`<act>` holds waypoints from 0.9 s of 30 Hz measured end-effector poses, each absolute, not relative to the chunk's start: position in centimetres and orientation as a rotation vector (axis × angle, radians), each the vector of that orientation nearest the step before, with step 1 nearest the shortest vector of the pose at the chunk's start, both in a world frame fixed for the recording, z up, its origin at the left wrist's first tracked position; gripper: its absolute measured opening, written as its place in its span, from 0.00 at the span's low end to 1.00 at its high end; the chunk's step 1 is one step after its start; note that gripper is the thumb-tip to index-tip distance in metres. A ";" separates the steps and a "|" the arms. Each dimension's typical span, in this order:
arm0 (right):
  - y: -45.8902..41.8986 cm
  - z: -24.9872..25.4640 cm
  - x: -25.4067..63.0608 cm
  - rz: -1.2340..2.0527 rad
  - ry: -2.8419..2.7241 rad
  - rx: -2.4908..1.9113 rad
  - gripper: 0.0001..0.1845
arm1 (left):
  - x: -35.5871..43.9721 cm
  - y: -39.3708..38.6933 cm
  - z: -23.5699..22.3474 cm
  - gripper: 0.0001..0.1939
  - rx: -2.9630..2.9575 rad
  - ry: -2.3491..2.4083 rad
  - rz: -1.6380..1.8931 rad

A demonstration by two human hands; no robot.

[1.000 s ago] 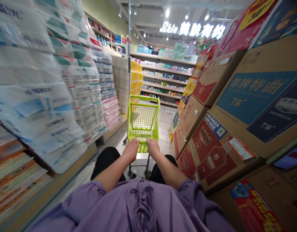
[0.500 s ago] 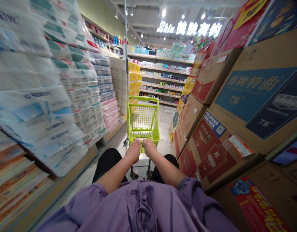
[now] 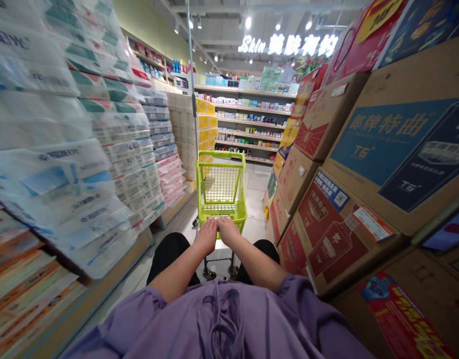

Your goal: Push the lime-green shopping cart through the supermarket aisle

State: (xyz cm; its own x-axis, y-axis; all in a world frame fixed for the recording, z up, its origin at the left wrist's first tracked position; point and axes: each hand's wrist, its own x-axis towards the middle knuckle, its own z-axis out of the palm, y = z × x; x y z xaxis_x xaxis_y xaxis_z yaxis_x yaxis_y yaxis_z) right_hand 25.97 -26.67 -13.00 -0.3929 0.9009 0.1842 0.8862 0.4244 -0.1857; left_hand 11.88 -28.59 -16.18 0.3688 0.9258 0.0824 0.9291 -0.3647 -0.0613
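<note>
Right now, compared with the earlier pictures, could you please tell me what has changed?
The right hand has moved to the left, closing the gap to the left hand, so the two are now side by side. No new grasp or release can be made out. Both hands are still at the near edge of the green cart, between the wrapped packs and the cartons.

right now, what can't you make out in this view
Head view, hidden by the hands' own backs: whether the bare left hand and bare right hand grip the lime-green plastic cart
Head view, too small: lettering on the small coloured packages on the far shelves
Head view, cut off by the left edge: part of the white plastic-wrapped packs
</note>
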 end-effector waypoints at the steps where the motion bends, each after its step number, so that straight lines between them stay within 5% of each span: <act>1: -26.7 -13.0 25.9 0.084 -2.438 -1.536 0.14 | 11.8 -28.6 -16.1 0.40 -2.519 -1.702 -0.048; 27: -26.5 -12.8 32.1 0.037 -2.314 -1.711 0.18 | 12.1 -29.1 -15.4 0.40 -2.479 -1.675 0.059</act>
State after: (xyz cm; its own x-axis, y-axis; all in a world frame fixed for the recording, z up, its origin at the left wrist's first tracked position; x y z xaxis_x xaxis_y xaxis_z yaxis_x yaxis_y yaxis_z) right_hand 32.15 -26.55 -12.81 -0.2708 0.9428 0.1945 0.9361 0.3050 -0.1751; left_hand 12.08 -29.09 -15.44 0.3758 0.9253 0.0506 0.9194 -0.3655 -0.1455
